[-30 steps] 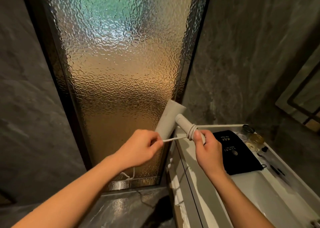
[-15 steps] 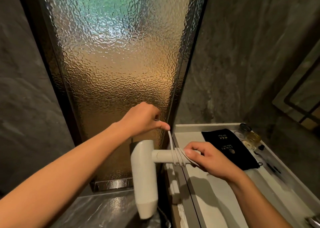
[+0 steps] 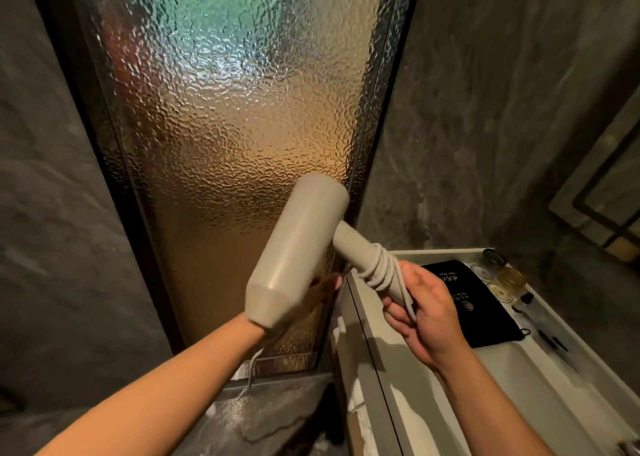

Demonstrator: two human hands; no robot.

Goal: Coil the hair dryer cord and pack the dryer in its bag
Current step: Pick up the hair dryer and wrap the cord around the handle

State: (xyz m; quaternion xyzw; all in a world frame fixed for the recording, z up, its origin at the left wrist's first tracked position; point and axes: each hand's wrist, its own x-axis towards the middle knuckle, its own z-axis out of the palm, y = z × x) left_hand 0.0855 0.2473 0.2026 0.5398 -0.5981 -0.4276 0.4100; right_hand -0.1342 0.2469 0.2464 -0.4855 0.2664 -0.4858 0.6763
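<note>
A beige hair dryer (image 3: 298, 251) is held up in front of the frosted glass, barrel tilted, handle pointing down to the right. Several turns of its cord (image 3: 381, 272) are wound round the handle. My right hand (image 3: 426, 317) grips the handle's end over the cord. My left hand (image 3: 327, 284) is mostly hidden behind the barrel; only curled fingertips show, beside the strand that leads off the coil. A loose length of cord (image 3: 254, 365) dangles below that wrist. The black bag (image 3: 485, 310) lies flat on the white counter, just beyond my right hand.
The white counter (image 3: 367, 320) has a raised rim and runs along the right. Small glass jars (image 3: 509, 279) and dark little items stand by the bag at the back. A frosted glass door (image 3: 225, 144) fills the middle, with grey stone walls on both sides.
The dryer has swung up from hanging barrel-down to barrel raised. My left hand has dropped from above the handle to behind the barrel. More turns of cord lie on the handle.
</note>
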